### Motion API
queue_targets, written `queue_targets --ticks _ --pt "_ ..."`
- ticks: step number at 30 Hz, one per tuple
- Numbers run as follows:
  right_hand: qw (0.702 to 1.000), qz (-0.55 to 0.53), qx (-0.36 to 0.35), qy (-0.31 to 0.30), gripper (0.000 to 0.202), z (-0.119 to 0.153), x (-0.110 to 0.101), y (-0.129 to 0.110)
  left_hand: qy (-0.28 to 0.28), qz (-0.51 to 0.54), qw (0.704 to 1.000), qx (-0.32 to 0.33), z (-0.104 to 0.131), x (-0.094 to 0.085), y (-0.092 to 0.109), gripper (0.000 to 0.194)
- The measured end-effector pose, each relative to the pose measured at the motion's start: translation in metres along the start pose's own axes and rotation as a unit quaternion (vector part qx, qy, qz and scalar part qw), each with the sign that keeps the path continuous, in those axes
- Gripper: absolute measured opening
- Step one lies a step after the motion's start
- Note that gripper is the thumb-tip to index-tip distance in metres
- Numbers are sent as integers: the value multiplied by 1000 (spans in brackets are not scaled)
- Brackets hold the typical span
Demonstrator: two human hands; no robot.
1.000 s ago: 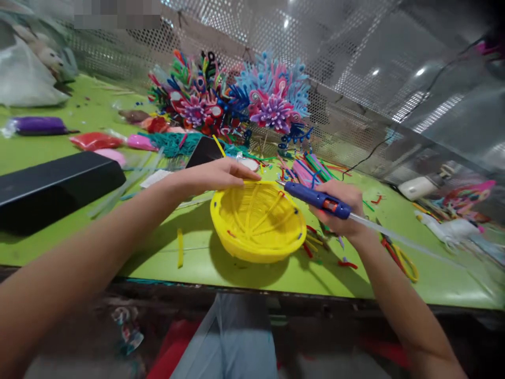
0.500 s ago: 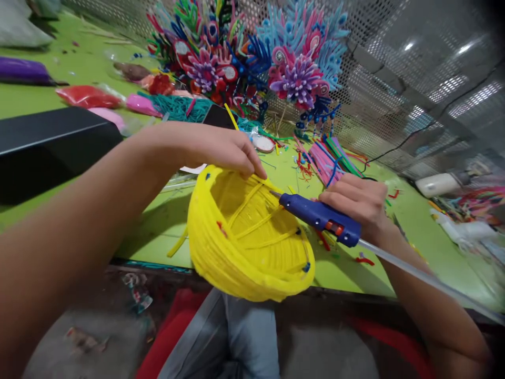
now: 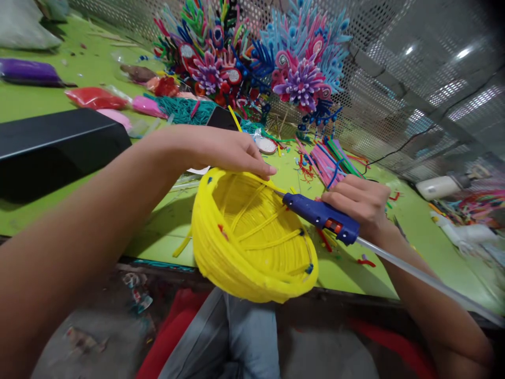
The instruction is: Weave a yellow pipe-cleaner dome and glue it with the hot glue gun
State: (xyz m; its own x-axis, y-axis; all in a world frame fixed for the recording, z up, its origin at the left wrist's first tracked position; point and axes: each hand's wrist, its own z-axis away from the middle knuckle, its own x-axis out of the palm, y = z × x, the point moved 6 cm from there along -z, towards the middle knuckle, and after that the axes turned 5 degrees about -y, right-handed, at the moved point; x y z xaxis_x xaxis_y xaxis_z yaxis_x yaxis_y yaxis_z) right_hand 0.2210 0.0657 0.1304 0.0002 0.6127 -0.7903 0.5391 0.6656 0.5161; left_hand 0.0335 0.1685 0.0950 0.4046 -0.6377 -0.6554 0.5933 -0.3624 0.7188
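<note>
A round yellow basket of coiled pipe cleaners sits tilted at the table's near edge, its hollow facing me. Ribs cross its inside, and small blue and red bits show on the rim. My left hand is closed on the far rim, fingers bent over it; the fingertips are partly hidden. In my right hand is a blue hot glue gun, gripped from above. Its nozzle points left at the inside of the far rim, close to my left fingertips. A long clear glue stick sticks out of its back.
Behind stand flower arrangements of colourful pipe cleaners, before a perforated metal panel. A black box lies left, with bagged red material beyond it. Loose pipe cleaners and scraps lie on the green table at right.
The whole view has shifted slightly. My left fingertips have slid a little to the right along the rim. The glue gun stays at nearly the same spot by the far rim.
</note>
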Motion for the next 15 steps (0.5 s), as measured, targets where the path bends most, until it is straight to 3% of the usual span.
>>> queue_targets --ticks 5,10,15 --pt "1000 19 -11 -4 36 -3 -2 -2 -16 -23 1000 9 -1 1 -3 43" --pt "999 18 -34 31 30 -5 -9 -6 4 16 1000 -10 0 -1 -3 33" --pt "1000 -11 -25 3 32 -2 -9 -3 -4 21 999 -39 1 2 -3 31"
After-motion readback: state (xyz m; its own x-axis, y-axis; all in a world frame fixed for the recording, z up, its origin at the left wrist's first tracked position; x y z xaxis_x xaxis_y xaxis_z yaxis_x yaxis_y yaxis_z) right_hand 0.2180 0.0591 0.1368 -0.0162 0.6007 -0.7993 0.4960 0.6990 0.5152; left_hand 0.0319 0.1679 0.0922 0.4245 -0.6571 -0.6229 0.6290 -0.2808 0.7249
